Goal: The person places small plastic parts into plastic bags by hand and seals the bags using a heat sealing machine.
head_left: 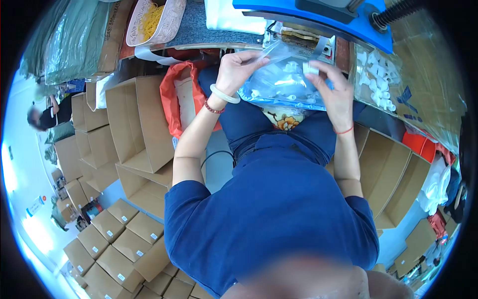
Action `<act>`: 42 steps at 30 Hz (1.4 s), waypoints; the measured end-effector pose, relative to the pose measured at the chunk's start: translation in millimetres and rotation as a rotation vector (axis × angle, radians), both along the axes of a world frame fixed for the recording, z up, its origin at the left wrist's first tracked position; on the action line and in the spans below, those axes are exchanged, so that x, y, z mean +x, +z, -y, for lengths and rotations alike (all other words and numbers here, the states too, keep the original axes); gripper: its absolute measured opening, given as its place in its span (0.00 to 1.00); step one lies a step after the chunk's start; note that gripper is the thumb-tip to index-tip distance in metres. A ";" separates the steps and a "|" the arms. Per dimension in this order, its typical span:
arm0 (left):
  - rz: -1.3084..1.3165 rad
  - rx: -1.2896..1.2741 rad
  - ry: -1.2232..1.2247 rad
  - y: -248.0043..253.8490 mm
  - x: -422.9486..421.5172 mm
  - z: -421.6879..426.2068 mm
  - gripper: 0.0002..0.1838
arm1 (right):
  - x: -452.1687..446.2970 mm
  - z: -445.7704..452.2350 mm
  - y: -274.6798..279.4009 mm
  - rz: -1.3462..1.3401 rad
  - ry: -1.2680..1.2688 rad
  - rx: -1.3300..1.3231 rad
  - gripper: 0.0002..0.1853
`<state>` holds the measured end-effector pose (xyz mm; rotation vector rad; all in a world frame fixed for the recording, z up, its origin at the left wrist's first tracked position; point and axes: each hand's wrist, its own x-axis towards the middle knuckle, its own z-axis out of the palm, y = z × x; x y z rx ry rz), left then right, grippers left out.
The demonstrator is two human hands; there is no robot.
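My left hand (238,74) pinches the edge of a clear plastic bag (275,50), which stretches from its fingertips toward the right. Between the thumb and fingers of my right hand (332,89) is a small white plastic fitting (311,68). Below both hands, over my lap, lies a blue tray or bag (313,103) with clear film and several white fittings (290,67) in it. I cannot tell where the film ends and the blue thing begins. More white fittings (379,82) lie in a pile to the right of my right hand.
A blue machine (318,20) with a black spring stands at the table's far side. Yellow rubber bands (152,22) fill a white basket (167,25). Open cardboard boxes (142,119) flank me, with closed boxes (119,244) stacked behind left. Another person (47,114) is far left.
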<state>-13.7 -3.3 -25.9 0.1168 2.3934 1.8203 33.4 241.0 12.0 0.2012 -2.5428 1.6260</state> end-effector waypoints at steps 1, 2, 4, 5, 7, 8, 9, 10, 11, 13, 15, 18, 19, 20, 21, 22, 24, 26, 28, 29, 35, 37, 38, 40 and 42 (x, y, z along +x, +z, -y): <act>0.030 0.069 -0.037 4.2 3.3 -5.0 0.11 | -4.8 0.8 16.7 -0.085 0.006 -0.010 0.14; 0.087 0.080 -0.067 13.7 6.4 -9.9 0.11 | -11.1 -0.4 27.8 -0.215 0.017 0.018 0.14; 0.077 0.091 -0.090 10.3 9.6 -17.7 0.11 | -15.6 -0.7 32.4 -0.244 0.034 0.069 0.14; 0.100 0.095 -0.107 10.9 11.1 -20.3 0.11 | -18.0 -1.5 33.5 -0.267 0.061 0.117 0.14; 0.098 0.055 -0.188 7.3 8.2 -22.0 0.11 | -24.4 -9.0 33.8 -0.236 0.121 0.137 0.13; 0.107 0.006 -0.269 5.5 9.0 -21.5 0.12 | -29.6 -15.9 36.5 -0.201 0.230 0.262 0.13; 0.145 0.004 -0.363 12.2 7.8 -21.6 0.12 | -33.7 -22.7 37.9 -0.162 0.335 0.382 0.13; 0.151 -0.003 -0.370 9.4 8.0 -21.6 0.12 | -39.0 -28.8 37.5 -0.115 0.424 0.477 0.14; 0.299 0.127 -0.447 4.5 6.0 -22.7 0.12 | -42.0 -29.6 33.4 -0.117 0.414 0.473 0.14; 0.532 0.315 -0.534 -4.3 2.1 -25.7 0.12 | -46.2 -30.4 23.1 0.028 0.444 0.330 0.14; 0.628 0.488 -0.454 -20.0 -2.3 -32.5 0.12 | -46.7 -31.3 9.7 0.115 0.241 0.280 0.14; 0.737 0.804 -0.286 -38.0 -20.1 -46.1 0.14 | -41.5 -54.6 8.8 -0.057 -0.049 0.445 0.14; 0.750 0.808 -0.312 -32.9 -26.7 -49.7 0.14 | -35.1 -63.5 11.4 -0.330 -0.139 0.668 0.14; 0.749 0.856 -0.221 -29.4 -28.5 -55.7 0.15 | -26.8 -66.9 15.1 -0.073 -0.350 0.821 0.12; 0.745 0.859 -0.228 -29.4 -31.1 -58.8 0.15 | -26.5 -74.8 10.0 -0.078 -0.355 0.826 0.12; 0.767 0.835 -0.214 -29.8 -34.1 -59.9 0.15 | -25.5 -87.0 -4.5 0.030 -0.373 0.975 0.12; 0.797 0.801 -0.194 -36.6 -32.9 -59.6 0.14 | -28.4 -115.6 -49.8 0.117 -0.271 1.150 0.13; 0.685 0.795 -0.220 -42.0 -32.1 -60.0 0.14 | -31.9 -118.3 -59.6 0.067 -0.290 1.097 0.14; 0.539 0.403 -0.278 -35.1 -33.8 -37.4 0.14 | -38.0 -116.2 -61.8 0.004 -0.292 1.050 0.15; 0.411 0.178 -0.312 -35.8 -41.3 -22.5 0.14 | -39.7 -112.6 -56.6 -0.058 -0.376 0.934 0.15; -0.530 -0.781 -0.181 -56.5 -96.3 38.0 0.25 | -44.3 -109.4 -59.9 -0.206 -0.519 0.631 0.22; -0.890 -0.874 -0.115 -75.0 -67.0 35.1 0.25 | -28.1 -96.2 -34.5 0.029 -0.566 0.344 0.21; -0.861 -0.862 -0.057 -75.8 -56.2 38.3 0.16 | -24.9 -93.0 -22.3 0.025 -0.571 0.341 0.21; -0.680 -0.753 0.047 -78.3 -43.6 51.4 0.10 | -14.7 -84.9 -2.1 0.131 -0.467 0.207 0.17; -0.677 -0.735 0.104 -53.7 -32.1 46.7 0.09 | -2.4 -60.6 7.8 0.062 -0.339 0.156 0.15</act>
